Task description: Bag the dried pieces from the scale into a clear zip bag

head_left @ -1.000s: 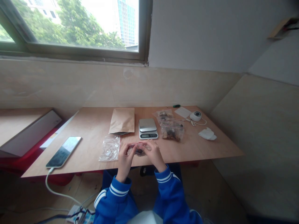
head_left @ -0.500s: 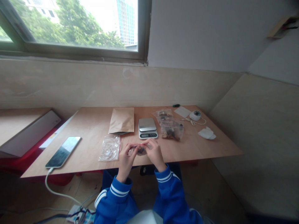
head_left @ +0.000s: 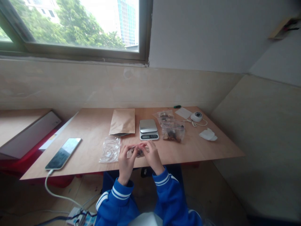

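A small clear zip bag [head_left: 138, 151] with dark pieces inside is held over the near edge of the wooden table [head_left: 94, 125]. My left hand [head_left: 125, 160] pinches its left end and my right hand [head_left: 152, 155] pinches its right end, fingertips meeting along the top seal. Just beyond my hands stands a small digital scale [head_left: 148, 129]. An empty clear bag [head_left: 110, 149] lies flat to the left of my left hand.
A brown paper pouch [head_left: 122, 121] lies behind the empty bag. Two filled clear bags [head_left: 172, 128] sit right of the scale, with a white round device [head_left: 197, 116], a white card and crumpled tissue [head_left: 208, 135]. A phone [head_left: 63, 153] on a cable lies left.
Both hands with the small bag have shifted slightly left and closer together, fingers working along the top edge of the bag. Nothing else on the table has moved.
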The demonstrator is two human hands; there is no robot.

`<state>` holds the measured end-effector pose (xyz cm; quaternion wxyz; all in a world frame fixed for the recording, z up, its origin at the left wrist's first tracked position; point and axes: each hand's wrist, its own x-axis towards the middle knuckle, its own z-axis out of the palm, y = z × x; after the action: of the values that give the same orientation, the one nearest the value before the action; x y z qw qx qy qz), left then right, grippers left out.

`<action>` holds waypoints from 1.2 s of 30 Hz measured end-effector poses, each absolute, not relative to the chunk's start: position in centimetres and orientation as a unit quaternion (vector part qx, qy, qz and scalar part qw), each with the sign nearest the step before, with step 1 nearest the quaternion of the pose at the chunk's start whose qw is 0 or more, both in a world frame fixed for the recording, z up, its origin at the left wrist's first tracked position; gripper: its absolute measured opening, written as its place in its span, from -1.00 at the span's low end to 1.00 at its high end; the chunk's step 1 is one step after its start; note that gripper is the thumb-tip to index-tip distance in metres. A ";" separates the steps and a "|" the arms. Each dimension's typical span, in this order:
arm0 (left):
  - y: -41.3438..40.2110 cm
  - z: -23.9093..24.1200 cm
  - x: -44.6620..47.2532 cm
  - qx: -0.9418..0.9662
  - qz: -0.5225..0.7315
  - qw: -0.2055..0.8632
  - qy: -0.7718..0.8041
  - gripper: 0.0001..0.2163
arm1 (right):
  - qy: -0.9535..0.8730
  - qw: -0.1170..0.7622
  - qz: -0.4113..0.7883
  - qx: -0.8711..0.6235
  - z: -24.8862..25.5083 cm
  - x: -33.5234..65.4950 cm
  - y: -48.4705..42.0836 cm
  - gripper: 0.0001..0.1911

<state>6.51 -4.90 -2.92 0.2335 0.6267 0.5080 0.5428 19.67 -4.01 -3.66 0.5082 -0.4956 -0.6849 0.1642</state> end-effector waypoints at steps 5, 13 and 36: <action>-4.6 -3.0 5.7 0.637 0.543 0.239 0.493 -0.86 | -0.721 0.476 0.155 -0.480 -3.9 20.5 -3.8 -0.85; -4.2 -3.1 5.5 0.651 0.510 0.327 0.456 -0.81 | -0.707 0.481 0.083 -0.512 -4.1 20.6 -4.0 -0.78; -3.8 -3.2 5.1 0.648 0.488 0.347 0.471 -0.80 | -0.699 0.495 0.111 -0.504 -3.7 21.6 -3.9 -0.74</action>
<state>5.05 -3.77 -3.21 0.3472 0.6480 0.4709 0.4876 21.60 -3.91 -3.71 0.4953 -0.5039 -0.6988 0.1113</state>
